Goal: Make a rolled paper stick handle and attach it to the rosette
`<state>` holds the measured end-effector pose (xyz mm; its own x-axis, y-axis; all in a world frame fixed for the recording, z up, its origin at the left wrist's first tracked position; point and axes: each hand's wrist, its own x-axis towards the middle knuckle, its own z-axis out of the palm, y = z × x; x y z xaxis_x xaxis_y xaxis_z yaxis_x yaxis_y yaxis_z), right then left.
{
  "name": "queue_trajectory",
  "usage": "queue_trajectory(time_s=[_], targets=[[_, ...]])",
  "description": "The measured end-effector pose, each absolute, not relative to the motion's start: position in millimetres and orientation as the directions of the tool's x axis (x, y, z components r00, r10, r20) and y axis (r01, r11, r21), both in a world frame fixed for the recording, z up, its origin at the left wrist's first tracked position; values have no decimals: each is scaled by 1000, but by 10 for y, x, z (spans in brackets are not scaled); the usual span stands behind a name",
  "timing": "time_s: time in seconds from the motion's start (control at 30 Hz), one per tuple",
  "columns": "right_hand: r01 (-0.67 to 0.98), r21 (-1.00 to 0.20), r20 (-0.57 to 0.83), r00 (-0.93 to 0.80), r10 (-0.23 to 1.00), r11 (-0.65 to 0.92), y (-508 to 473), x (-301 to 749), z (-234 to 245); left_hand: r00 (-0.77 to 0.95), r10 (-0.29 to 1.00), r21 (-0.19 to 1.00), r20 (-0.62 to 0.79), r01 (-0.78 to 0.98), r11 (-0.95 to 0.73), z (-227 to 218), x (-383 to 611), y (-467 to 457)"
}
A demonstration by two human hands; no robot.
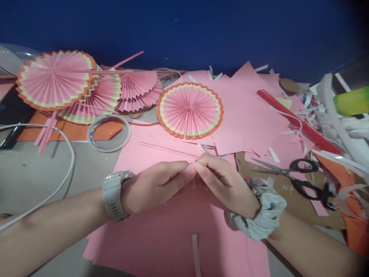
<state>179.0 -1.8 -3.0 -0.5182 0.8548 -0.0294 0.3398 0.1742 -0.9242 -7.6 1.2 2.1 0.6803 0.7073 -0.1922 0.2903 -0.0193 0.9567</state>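
Observation:
My left hand point(161, 181) and my right hand point(223, 181) meet over a stack of pink paper sheets point(161, 246). Their fingers are closed, tips pressed together on a thin pink paper strip point(165, 148). One end of that strip sticks out to the left beyond my fingertips; the part between the fingers is mostly hidden. Just past the hands lies a round pleated paper fan point(190, 109) in pink with a yellow and orange rim. A narrow white strip point(196, 254) rests on the pink sheets near the bottom edge.
More pleated fans point(54, 79) with pink paper handles are piled at the left. A roll of tape point(108, 132) stands near a white cable point(70, 169). To the right, black-handled scissors point(291, 173) lie open on cardboard point(245, 165), beside a red stick-like piece point(300, 121) and paper scraps.

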Motion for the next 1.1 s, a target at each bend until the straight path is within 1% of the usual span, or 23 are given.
queue_trajectory(time_s=[0.1, 0.2, 0.3, 0.47, 0.63, 0.73, 0.8, 0.87, 1.1], targets=[[294, -945, -33, -525, 851, 145, -18, 1789, -24, 658, 718, 958, -227, 285, 41, 10, -69, 2], [224, -972, -64, -542, 838, 71, -19, 1799, -21, 660, 727, 966, -192, 259, 21, 6, -60, 7], [216, -975, -82, -544, 835, 45, -20, 1809, -24, 663, 730, 969, -163, 248, -9, 9, -53, 17], [262, -963, -90, -540, 837, 65, -19, 1801, -20, 669, 725, 967, -160, 255, -22, 11, -56, 11], [237, -966, -48, -547, 836, 100, -15, 1784, -17, 669, 728, 966, -152, 256, -33, 10, -69, 1], [256, -959, -26, -515, 857, 125, -16, 1789, -21, 657, 726, 963, -204, 267, 30, 16, -70, -1], [283, -952, -35, -489, 872, 120, -19, 1795, -24, 649, 718, 958, -250, 273, 87, 18, -68, 0], [289, -950, -45, -496, 867, 116, -23, 1797, -30, 655, 706, 955, -268, 277, 106, 19, -66, 1], [344, -925, -57, -539, 841, 158, -23, 1785, -59, 668, 702, 953, -248, 298, 53, 11, -74, 11]])
